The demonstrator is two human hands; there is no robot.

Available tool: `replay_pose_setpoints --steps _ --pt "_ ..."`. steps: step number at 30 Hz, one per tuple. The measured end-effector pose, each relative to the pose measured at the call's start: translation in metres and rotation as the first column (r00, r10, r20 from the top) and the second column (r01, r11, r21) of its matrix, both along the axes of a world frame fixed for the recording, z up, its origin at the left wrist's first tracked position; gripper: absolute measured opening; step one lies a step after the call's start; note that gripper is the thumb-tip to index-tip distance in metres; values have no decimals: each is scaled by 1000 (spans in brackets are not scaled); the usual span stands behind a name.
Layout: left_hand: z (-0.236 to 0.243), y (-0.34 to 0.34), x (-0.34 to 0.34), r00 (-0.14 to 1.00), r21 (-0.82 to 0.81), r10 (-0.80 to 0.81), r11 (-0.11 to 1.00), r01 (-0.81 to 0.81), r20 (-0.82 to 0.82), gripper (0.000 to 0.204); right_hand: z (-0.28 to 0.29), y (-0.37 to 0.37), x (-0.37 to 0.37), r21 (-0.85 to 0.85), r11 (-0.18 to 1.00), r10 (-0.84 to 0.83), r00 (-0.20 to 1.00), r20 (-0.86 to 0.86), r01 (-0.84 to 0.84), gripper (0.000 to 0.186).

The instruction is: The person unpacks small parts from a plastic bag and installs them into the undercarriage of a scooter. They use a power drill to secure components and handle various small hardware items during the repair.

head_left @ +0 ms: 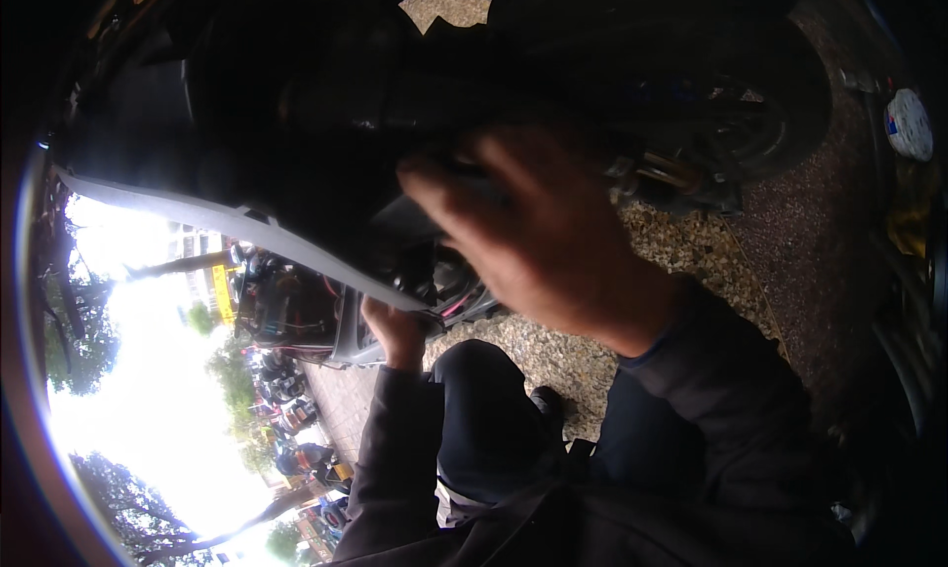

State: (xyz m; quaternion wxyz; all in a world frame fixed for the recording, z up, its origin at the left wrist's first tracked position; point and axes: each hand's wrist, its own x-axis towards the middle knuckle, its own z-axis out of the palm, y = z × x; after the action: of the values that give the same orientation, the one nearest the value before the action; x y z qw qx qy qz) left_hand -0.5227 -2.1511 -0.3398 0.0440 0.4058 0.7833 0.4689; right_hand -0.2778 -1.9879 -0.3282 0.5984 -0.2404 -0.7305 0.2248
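A scooter or motorcycle with dark bodywork [326, 113] fills the upper part of the head view. Along its lower left side runs a long panel with a light grey edge [267, 233]. My left hand [395, 334] is closed on the lower end of this panel, thumb showing and the other fingers mostly hidden. Higher up and to the right, my right hand [553, 236] reaches over the dark bodywork with bent fingers. Motion and shadow smear its fingertips, so anything between them is hidden. Just under that hand, some inner parts and a reddish strip [457, 304] show in a gap.
A wheel [755, 132] stands in shadow at the upper right. My bent knees [479, 389] are close below the hands, over pebbled ground [583, 369]. Several parked motorcycles [286, 379] and trees [79, 340] appear at left, beside very bright sky.
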Motion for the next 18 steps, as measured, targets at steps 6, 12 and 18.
replay_pose_setpoints --steps 6,12,18 --pt "-3 -6 -5 989 -128 -59 991 42 -133 22 0 -1 -3 -60 996 59 998 -7 -59 66" --pt "0 -3 -2 987 -30 -133 990 136 88 22 5 -3 -3 -47 998 38 999 -10 -39 73" --pt "17 -9 3 950 -20 -235 970 244 205 21 -11 -4 29 123 991 -72 993 94 60 67"
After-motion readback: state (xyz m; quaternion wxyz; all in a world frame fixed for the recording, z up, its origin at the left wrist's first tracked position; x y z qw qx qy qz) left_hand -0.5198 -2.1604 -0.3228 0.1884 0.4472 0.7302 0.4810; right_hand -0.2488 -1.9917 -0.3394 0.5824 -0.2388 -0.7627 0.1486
